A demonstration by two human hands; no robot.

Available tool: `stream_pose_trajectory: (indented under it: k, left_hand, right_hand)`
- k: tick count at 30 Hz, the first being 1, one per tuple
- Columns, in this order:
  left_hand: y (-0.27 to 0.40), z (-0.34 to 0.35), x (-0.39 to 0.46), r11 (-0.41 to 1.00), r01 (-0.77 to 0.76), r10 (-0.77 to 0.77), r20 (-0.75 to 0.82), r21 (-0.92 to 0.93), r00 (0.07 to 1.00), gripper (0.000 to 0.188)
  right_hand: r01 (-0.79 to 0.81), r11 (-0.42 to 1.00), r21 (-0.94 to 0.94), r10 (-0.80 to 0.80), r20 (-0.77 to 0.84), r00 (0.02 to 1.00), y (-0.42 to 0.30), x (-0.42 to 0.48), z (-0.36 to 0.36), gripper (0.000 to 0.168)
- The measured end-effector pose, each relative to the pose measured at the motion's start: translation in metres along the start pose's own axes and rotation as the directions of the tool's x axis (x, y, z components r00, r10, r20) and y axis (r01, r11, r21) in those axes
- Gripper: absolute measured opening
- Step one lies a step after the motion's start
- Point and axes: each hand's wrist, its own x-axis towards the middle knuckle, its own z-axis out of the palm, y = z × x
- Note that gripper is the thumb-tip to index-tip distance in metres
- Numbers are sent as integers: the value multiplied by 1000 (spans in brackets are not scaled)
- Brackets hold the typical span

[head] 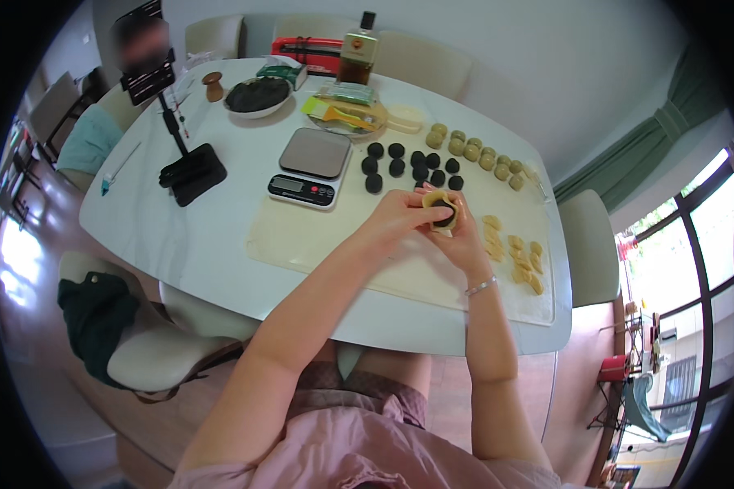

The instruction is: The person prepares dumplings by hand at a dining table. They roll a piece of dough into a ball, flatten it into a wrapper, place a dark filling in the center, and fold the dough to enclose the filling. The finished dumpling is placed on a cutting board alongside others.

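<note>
Above the pale mat (318,244), both hands meet around a yellowish dough wrapper (433,199) with a black filling ball (443,214) in it. My right hand (465,235) cups the wrapper from the right side and below. My left hand (397,214) grips it from the left, its thumb pressed on the black ball. Just beyond the hands sit several black filling balls (396,167). Flattened yellow dough pieces (529,263) lie in short rows to the right of my right hand. Farther back are several greenish round balls (487,160) in two rows.
A digital kitchen scale (315,153) stands left of the balls. Behind it are a bowl of black paste (258,96), a plate with an orange-handled brush (342,116) and a glass bottle (358,52). A phone stand (192,174) rises at left; a chair (159,360) sits below it.
</note>
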Motion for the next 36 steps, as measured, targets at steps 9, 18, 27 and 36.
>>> stream_pose_trajectory:
  k: [9,18,27,36]
  left_hand:
    - [-2,1,2,998,-2,1,16,68,1000,32]
    - [-3,6,0,999,-36,36,-12,-2,999,29]
    - [-4,7,1,999,-32,32,2,5,999,27]
    - [6,-1,0,995,-42,32,108,88,994,31]
  right_hand:
    - [88,987,-135,-89,-4,996,-8,2,1,53]
    - [118,977,-178,-139,-112,984,2,1,7,50]
    - [195,931,-308,-219,-46,975,12,2,2,69]
    - [154,959,-240,-141,71,988,-11,2,-19,70]
